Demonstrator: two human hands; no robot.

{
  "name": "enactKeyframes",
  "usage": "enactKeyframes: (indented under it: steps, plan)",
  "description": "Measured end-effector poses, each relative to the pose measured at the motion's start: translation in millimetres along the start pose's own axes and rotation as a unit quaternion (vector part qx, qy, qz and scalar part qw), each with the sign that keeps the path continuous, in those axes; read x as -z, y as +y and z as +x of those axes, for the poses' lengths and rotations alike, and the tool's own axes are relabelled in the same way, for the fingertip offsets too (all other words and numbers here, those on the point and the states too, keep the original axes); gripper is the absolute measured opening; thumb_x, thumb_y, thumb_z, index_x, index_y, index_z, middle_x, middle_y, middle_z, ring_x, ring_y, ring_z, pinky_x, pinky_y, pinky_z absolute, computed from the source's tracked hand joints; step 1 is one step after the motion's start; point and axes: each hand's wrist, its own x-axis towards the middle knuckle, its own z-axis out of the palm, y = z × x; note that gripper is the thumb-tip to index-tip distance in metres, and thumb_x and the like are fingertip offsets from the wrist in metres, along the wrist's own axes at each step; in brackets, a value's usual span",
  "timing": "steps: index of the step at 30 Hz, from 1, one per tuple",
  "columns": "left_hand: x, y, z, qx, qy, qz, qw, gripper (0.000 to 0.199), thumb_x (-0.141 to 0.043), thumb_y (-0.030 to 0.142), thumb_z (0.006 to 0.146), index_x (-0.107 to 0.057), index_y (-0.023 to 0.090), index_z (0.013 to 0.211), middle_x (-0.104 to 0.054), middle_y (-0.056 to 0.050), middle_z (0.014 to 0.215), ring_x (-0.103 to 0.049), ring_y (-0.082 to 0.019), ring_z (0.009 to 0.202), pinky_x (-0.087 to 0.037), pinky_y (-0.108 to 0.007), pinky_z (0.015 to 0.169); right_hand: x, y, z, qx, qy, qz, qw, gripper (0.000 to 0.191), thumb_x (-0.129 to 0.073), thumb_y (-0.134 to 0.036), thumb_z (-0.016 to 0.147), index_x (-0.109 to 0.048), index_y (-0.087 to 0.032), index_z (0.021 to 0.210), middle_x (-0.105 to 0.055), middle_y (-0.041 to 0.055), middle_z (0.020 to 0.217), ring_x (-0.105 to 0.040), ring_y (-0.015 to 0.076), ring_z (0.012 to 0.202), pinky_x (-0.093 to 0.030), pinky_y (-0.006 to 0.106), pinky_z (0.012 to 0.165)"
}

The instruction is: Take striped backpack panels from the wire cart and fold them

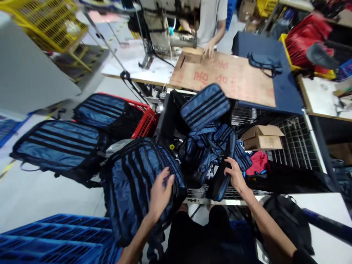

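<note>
My left hand (161,192) is over a large blue backpack (129,179) with black stripes, its fingers apart and holding nothing; whether it touches the fabric I cannot tell. My right hand (235,174) grips the edge of a narrow blue and black fabric pouch (222,179), which stands on its side at the front of a wire bin. Just beyond it lies a heap of blue striped bag pieces (209,145). A striped rectangular pouch (206,106) rests tilted at the back of the heap.
Two more striped backpacks (63,145) lie left, by a red crate (144,123). A small carton (262,137) and red cloth (257,163) sit in the wire bin (298,146). Across the cardboard-topped table (236,79), a co-worker's hand (209,49) rests near a sewing machine. Blue crates (57,238) stand front left.
</note>
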Motion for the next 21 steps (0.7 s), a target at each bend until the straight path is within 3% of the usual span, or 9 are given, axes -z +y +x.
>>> enactKeyframes:
  steps: [2,4,6,8,11,13,15,18,21]
  plan:
    - [-38.2,61.4,-18.7,0.093,-0.183,-0.188,0.96,0.076,-0.06,0.076,0.099,-0.062,0.023,0.153,-0.068,-0.018,0.147,-0.07,-0.035,0.129,-0.059,-0.051,0.108,33.4,-44.3,2.4,0.069,0.014,0.021,0.997,0.032,-0.05,-0.004,0.091,-0.075,-0.023,0.085,-0.06,0.0087,0.155,-0.04,0.0283,0.159,-0.045,0.054,0.128]
    - [-68.6,115.4,-36.3,0.158,-0.316,-0.324,0.877,0.086,-0.055,0.086,0.096,-0.063,0.022,0.153,-0.07,-0.02,0.143,-0.072,-0.035,0.125,-0.062,-0.05,0.101,57.1,-87.8,1.3,0.114,0.016,0.047,0.992,0.043,-0.046,0.0,0.094,-0.078,-0.025,0.11,-0.055,0.0071,0.163,-0.039,0.0244,0.162,-0.045,0.053,0.13]
    - [-84.8,154.2,-49.8,0.149,-0.344,-0.392,0.84,0.085,-0.061,0.087,0.094,-0.069,0.02,0.147,-0.074,-0.018,0.137,-0.071,-0.034,0.126,-0.06,-0.048,0.104,71.7,-125.2,-3.9,0.117,0.038,0.089,0.988,0.058,-0.043,-0.001,0.099,-0.067,-0.029,0.144,-0.045,0.0075,0.172,-0.038,0.0224,0.164,-0.044,0.053,0.131]
    - [-87.5,175.7,-58.6,0.092,-0.309,-0.399,0.858,0.072,-0.078,0.075,0.09,-0.075,0.021,0.137,-0.077,-0.014,0.133,-0.069,-0.032,0.128,-0.056,-0.044,0.109,80.6,-153.2,-12.1,0.065,0.086,0.144,0.984,0.063,-0.045,-0.009,0.106,-0.047,-0.031,0.165,-0.035,0.01,0.178,-0.036,0.0234,0.166,-0.045,0.053,0.131]
    - [-80.8,184.2,-64.8,0.041,-0.275,-0.378,0.883,0.058,-0.091,0.06,0.084,-0.078,0.019,0.124,-0.08,-0.01,0.119,-0.073,-0.027,0.111,-0.059,-0.038,0.097,90.6,-178.2,-28.1,-0.064,0.097,0.225,0.967,0.052,-0.049,-0.031,0.114,-0.046,-0.029,0.166,-0.051,0.0129,0.169,-0.051,0.0251,0.156,-0.051,0.051,0.127]
    - [-78.0,183.1,-66.8,0.051,-0.262,-0.386,0.883,0.057,-0.092,0.061,0.082,-0.077,0.017,0.114,-0.079,-0.008,0.102,-0.072,-0.022,0.09,-0.059,-0.033,0.081,96.4,-186.5,-41.2,-0.117,0.042,0.25,0.96,0.05,-0.051,-0.042,0.115,-0.052,-0.029,0.164,-0.063,0.0116,0.16,-0.06,0.0259,0.149,-0.05,0.052,0.126]
    - [-78.1,181.3,-69.8,0.066,-0.248,-0.405,0.878,0.057,-0.095,0.061,0.078,-0.074,0.016,0.105,-0.076,-0.005,0.092,-0.069,-0.018,0.08,-0.057,-0.03,0.074,99.8,-190.5,-55.0,-0.131,-0.006,0.238,0.962,0.064,-0.062,-0.047,0.11,-0.046,-0.03,0.169,-0.061,0.0114,0.163,-0.058,0.0296,0.151,-0.048,0.055,0.127]
    - [-77.9,177.9,-78.7,0.063,-0.282,-0.408,0.866,0.057,-0.095,0.059,0.079,-0.073,0.017,0.11,-0.078,-0.007,0.103,-0.073,-0.02,0.089,-0.06,-0.033,0.082,98.9,-191.3,-70.1,-0.145,-0.026,0.198,0.969,0.085,-0.068,-0.037,0.104,-0.028,-0.029,0.178,-0.061,0.0153,0.162,-0.063,0.0341,0.146,-0.053,0.055,0.119]
    - [-72.9,173.3,-88.8,0.018,-0.351,-0.342,0.871,0.06,-0.093,0.056,0.083,-0.073,0.02,0.126,-0.079,-0.011,0.117,-0.075,-0.025,0.103,-0.06,-0.038,0.09,94.9,-190.3,-74.2,-0.153,-0.012,0.182,0.971,0.076,-0.054,-0.027,0.107,-0.028,-0.026,0.178,-0.072,0.0155,0.148,-0.076,0.0316,0.128,-0.06,0.049,0.108]
